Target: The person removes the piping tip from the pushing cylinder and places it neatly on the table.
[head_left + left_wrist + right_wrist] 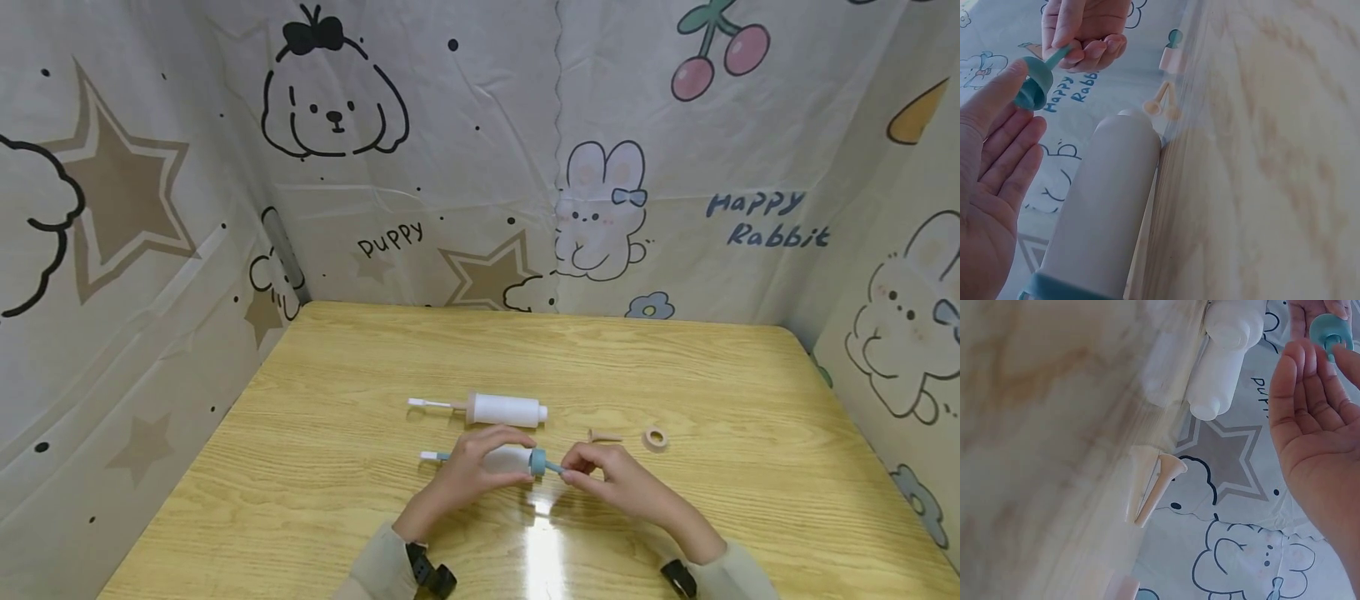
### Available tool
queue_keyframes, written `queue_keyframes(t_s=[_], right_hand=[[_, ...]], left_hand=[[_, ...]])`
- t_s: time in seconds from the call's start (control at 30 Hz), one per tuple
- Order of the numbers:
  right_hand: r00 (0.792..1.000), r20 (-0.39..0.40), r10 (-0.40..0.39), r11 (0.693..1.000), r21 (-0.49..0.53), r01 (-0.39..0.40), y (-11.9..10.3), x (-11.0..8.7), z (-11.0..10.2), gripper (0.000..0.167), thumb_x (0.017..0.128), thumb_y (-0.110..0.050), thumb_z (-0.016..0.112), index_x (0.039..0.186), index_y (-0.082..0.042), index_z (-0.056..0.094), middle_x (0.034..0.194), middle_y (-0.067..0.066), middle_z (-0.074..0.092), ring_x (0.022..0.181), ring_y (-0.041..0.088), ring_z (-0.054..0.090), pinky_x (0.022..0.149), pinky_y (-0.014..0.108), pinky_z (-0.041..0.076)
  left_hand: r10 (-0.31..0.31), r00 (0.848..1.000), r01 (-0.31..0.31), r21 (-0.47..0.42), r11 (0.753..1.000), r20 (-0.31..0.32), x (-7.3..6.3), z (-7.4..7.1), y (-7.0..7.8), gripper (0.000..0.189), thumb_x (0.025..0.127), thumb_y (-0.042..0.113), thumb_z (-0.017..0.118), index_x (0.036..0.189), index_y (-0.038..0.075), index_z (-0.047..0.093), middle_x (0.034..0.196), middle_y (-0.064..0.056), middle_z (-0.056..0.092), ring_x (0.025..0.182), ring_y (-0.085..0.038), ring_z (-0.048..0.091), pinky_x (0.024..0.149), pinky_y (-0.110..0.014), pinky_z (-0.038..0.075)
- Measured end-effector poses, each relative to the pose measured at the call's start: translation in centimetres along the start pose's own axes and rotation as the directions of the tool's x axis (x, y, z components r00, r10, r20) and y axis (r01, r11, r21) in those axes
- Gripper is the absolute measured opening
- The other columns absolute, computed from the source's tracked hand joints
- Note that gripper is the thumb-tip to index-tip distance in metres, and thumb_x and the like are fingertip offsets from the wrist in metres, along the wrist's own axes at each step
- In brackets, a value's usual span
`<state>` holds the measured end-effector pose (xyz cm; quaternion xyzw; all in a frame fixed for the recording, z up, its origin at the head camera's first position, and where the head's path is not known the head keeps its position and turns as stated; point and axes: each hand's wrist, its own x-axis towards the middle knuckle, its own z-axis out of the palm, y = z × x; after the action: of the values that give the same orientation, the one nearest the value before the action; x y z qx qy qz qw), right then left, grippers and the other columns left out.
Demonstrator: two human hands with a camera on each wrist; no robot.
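Observation:
My left hand (483,467) pinches a teal cup-shaped cap (1035,82) between thumb and fingers. A thin stem (1059,56) sticks out of the cap, and the thumb and fingers of my right hand (618,483) pinch it. Beneath my left hand lies a white cylinder (1104,200) with a teal collar (1072,287) at one end. From that end a teal rod with a white tip (430,456) points left; the left hand partly covers this cylinder in the head view.
Behind the hands lies a second white cylinder (506,410) with a beige collar and a white-tipped rod (427,403). To the right are a beige flared, stemmed piece (604,436) and a beige ring (656,439). Printed cloth (450,167) surrounds the wooden table (360,358).

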<state>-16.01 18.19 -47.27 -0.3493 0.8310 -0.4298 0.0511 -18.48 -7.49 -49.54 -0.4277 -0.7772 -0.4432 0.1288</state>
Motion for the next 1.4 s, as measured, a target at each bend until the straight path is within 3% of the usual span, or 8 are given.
queue_keyframes(t_s=[0.2, 0.5, 0.93, 1.2, 1.27, 1.4], right_hand=[[1.000, 0.019, -0.012, 1.000, 0.010, 0.011, -0.1, 0.4, 0.2, 0.015, 0.099, -0.015, 0.056, 0.100, -0.004, 0.066, 0.092, 0.010, 0.072, 0.082, 0.015, 0.067, 0.070, 0.023, 0.056], [0.999, 0.041, -0.027, 0.999, 0.039, 0.026, -0.3, 1.1, 0.6, 0.016, 0.100, -0.015, 0.055, 0.100, -0.004, 0.066, 0.090, 0.011, 0.072, 0.080, 0.021, 0.067, 0.069, 0.023, 0.055], [0.996, 0.042, -0.075, 0.996, 0.046, 0.073, -0.2, 1.3, 0.6, 0.014, 0.099, -0.012, 0.056, 0.099, -0.004, 0.066, 0.088, 0.011, 0.072, 0.078, 0.018, 0.067, 0.068, 0.022, 0.056], [0.995, 0.042, -0.090, 0.994, 0.064, 0.087, -0.2, 1.3, 0.5, 0.014, 0.100, -0.011, 0.055, 0.099, -0.003, 0.066, 0.088, 0.013, 0.072, 0.077, 0.019, 0.067, 0.068, 0.023, 0.057], [0.996, 0.028, -0.087, 0.995, 0.056, 0.085, -0.3, 1.4, 0.5, 0.014, 0.099, -0.010, 0.055, 0.099, -0.002, 0.066, 0.087, 0.013, 0.072, 0.077, 0.019, 0.067, 0.067, 0.023, 0.056], [0.998, -0.043, -0.045, 0.999, 0.022, 0.046, -0.5, 1.5, 0.8, 0.010, 0.098, -0.013, 0.058, 0.101, -0.007, 0.065, 0.089, 0.007, 0.071, 0.079, 0.006, 0.063, 0.071, 0.023, 0.055]], left_hand=[[0.049, 0.999, -0.049, 0.016, 0.999, -0.002, 0.0, 0.1, -0.1, 0.045, 0.072, 0.009, 0.084, 0.114, 0.008, 0.067, 0.111, -0.005, 0.073, 0.105, -0.016, 0.068, 0.096, -0.026, 0.055], [0.070, 0.998, -0.070, -0.002, 0.998, -0.007, 0.0, 0.2, 0.0, 0.043, 0.073, 0.007, 0.083, 0.113, 0.008, 0.067, 0.107, -0.006, 0.073, 0.101, -0.017, 0.069, 0.093, -0.025, 0.056], [-0.039, 0.999, 0.039, -0.013, 0.999, -0.004, -0.3, 0.0, -0.3, 0.036, 0.075, 0.018, 0.083, 0.109, 0.009, 0.074, 0.108, -0.006, 0.076, 0.103, -0.017, 0.071, 0.092, -0.020, 0.056], [-0.069, 0.998, 0.068, -0.044, 0.997, -0.015, -0.3, 0.0, -0.1, 0.034, 0.075, 0.018, 0.082, 0.107, 0.008, 0.076, 0.106, -0.007, 0.076, 0.100, -0.017, 0.073, 0.089, -0.019, 0.057], [-0.081, 0.997, 0.080, -0.048, 0.996, -0.020, -0.3, 0.0, 0.0, 0.034, 0.074, 0.018, 0.083, 0.107, 0.008, 0.076, 0.106, -0.007, 0.076, 0.099, -0.017, 0.073, 0.088, -0.019, 0.057], [-0.087, 0.995, 0.084, -0.055, 0.995, -0.047, -0.3, 0.1, 0.1, 0.036, 0.072, 0.013, 0.084, 0.107, 0.007, 0.076, 0.106, -0.009, 0.076, 0.098, -0.020, 0.074, 0.088, -0.021, 0.058]])
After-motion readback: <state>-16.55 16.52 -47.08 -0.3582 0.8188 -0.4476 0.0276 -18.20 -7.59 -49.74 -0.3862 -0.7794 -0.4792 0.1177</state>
